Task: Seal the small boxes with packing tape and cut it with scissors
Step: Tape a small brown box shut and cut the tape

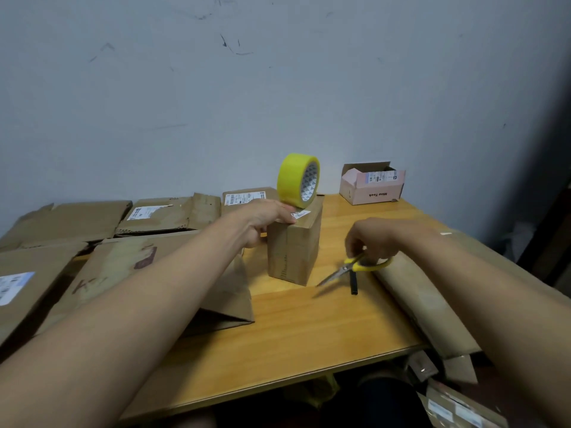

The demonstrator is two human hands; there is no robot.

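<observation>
Your left hand (265, 216) rests on the near top edge of the small box (295, 245), fingers stretched over it; the thumb side is hidden behind the box. The yellow tape roll (298, 180) stands on edge on the box top, beside your fingertips. Your right hand (375, 239) curls round the yellow handles of the scissors (352, 268), blades blurred and pointing left over the table (309, 329). The white label (300, 214) on the box is too small to read. The pink box (372, 183) at the back reads "Mine Took", upside down.
</observation>
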